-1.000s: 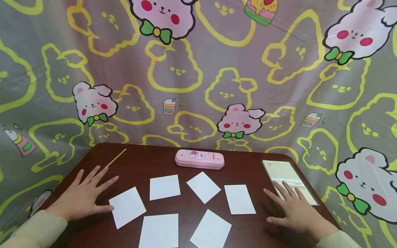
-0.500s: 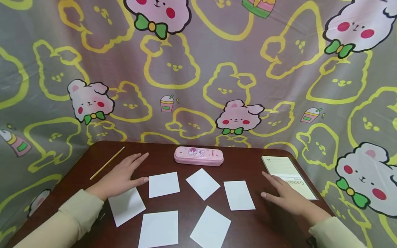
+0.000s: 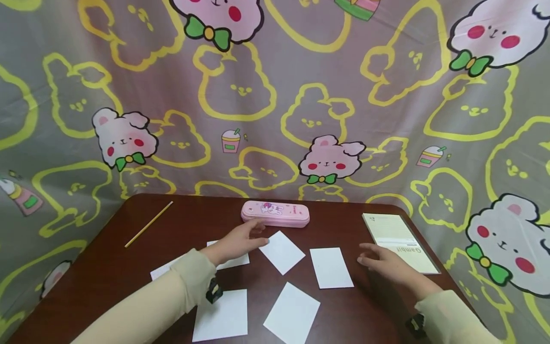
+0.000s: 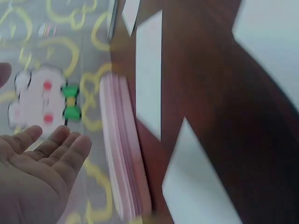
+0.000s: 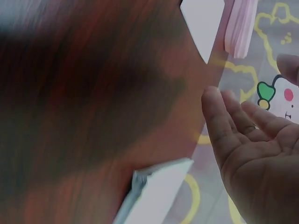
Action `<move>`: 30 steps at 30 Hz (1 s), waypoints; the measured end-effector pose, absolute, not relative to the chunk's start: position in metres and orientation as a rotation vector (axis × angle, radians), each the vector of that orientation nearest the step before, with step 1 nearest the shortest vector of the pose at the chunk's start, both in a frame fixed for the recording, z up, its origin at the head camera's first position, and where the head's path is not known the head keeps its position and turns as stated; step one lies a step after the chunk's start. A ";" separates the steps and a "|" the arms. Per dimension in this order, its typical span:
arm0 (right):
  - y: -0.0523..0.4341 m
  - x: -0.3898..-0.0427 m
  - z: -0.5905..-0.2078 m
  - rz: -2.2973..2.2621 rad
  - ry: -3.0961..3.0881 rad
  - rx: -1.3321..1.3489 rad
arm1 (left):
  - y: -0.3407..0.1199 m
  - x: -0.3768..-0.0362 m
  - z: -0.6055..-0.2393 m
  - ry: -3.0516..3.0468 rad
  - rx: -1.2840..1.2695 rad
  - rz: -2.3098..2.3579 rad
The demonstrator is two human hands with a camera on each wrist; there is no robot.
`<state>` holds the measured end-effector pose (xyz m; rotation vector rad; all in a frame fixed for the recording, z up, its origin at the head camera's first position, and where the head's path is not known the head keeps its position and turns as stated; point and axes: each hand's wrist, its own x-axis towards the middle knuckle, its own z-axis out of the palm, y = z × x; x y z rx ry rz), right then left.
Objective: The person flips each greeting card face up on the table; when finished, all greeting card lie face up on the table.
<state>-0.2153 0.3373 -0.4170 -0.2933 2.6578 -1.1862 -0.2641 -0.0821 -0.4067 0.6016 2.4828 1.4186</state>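
Note:
My left hand reaches across the dark wooden table with fingers out, just short of the pink pencil case. Its palm is bare and holds nothing, with the pencil case right beside it. Several white paper cards lie on the table; one card sits by the left fingertips. My right hand hovers with relaxed fingers beside another card and next to a notepad. The right palm is bare too.
A yellow pencil lies at the table's back left. More cards lie near the front edge. A cartoon bunny cloth hangs behind and around the table.
My left hand moved from the table's left side to the right and forward, up to the pencil case. My right hand lifted slightly and drew a little left.

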 end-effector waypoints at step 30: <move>0.323 -0.211 -0.442 -1.510 2.247 -0.063 | 0.087 -0.235 -0.449 2.751 1.182 -0.082</move>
